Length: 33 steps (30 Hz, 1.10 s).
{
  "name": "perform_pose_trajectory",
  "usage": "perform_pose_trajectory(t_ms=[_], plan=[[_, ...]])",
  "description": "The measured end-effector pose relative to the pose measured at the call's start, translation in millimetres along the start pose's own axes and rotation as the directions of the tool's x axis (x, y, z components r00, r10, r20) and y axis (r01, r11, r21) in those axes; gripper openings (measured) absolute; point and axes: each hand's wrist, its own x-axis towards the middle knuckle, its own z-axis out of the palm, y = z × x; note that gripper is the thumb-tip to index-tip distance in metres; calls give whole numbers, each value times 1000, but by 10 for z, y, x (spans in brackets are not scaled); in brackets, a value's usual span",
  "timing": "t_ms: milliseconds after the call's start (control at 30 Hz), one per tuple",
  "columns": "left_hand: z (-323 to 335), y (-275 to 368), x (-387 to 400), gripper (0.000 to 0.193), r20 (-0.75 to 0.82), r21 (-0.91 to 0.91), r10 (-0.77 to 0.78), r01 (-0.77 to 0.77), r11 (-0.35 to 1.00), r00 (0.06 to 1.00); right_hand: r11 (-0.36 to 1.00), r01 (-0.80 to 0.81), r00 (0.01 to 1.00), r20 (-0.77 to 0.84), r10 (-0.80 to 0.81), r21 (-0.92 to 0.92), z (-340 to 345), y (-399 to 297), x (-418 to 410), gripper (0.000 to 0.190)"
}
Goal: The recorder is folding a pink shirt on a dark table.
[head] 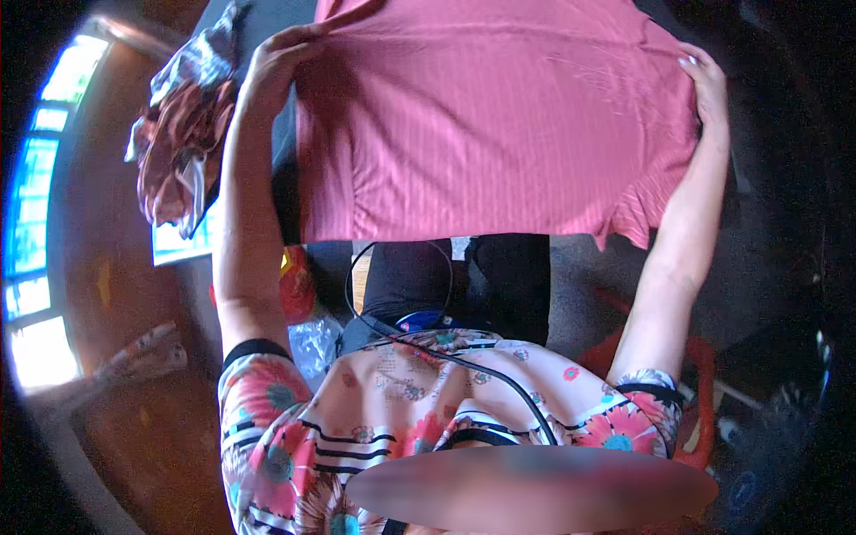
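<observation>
A pink ribbed garment (481, 134) is stretched out in front of me, its lower edge hanging above my lap. My left hand (284, 57) grips its upper left part, the fingertips partly lost in the cloth. On the opposite side, my right hand (705, 83) pinches the garment's edge between thumb and fingers. Folds run across the cloth from the left grip, and gathered, ruffled fabric shows at the lower right. The garment's top runs out of the picture.
Rumpled brown and white cloths (184, 147) hang over the dark surface's left edge. A black cable (495, 368) runs down my flowered top and loops over my lap. Clear plastic (313, 348) and a red object (297, 284) lie beside my left arm. Bright windows (33, 194) stand far left.
</observation>
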Motion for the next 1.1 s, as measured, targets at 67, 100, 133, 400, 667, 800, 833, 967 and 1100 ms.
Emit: perform_pose_trajectory(t_ms=[67,100,133,400,667,800,833,967,1100], plan=[[278,90,92,28,8,-111,-156,156,981,988,988,-35,999,-45,29,-150,-263,179,30,31],[261,106,85,29,37,-269,-263,263,926,964,977,-58,997,-64,46,-207,-220,180,23,30],[221,131,56,29,32,-266,-268,266,926,963,978,-56,997,-58,46,-202,-166,185,30,30],[231,220,11,38,-140,234,-123,154,960,982,741,109,988,-13,-156,-662,-26,80,-17,20],[-444,859,375,25,-158,686,143,5,728,977,814,199,970,-11,-244,-546,-607,-442,205,20],[-1696,518,768,29,274,961,377,-240,-135,885,851,406,882,-101,-460,-332,-1047,-646,359,33],[-1625,493,724,29,222,966,389,-257,41,894,845,445,864,-108,-493,-296,-1029,-794,249,39],[-2430,1116,785,30,-35,814,321,-160,559,946,852,475,836,-416,-358,221,12,-1761,-31,19],[-987,1794,703,32,-144,291,160,-112,950,977,912,408,862,-352,-366,51,-92,-1528,67,21]])
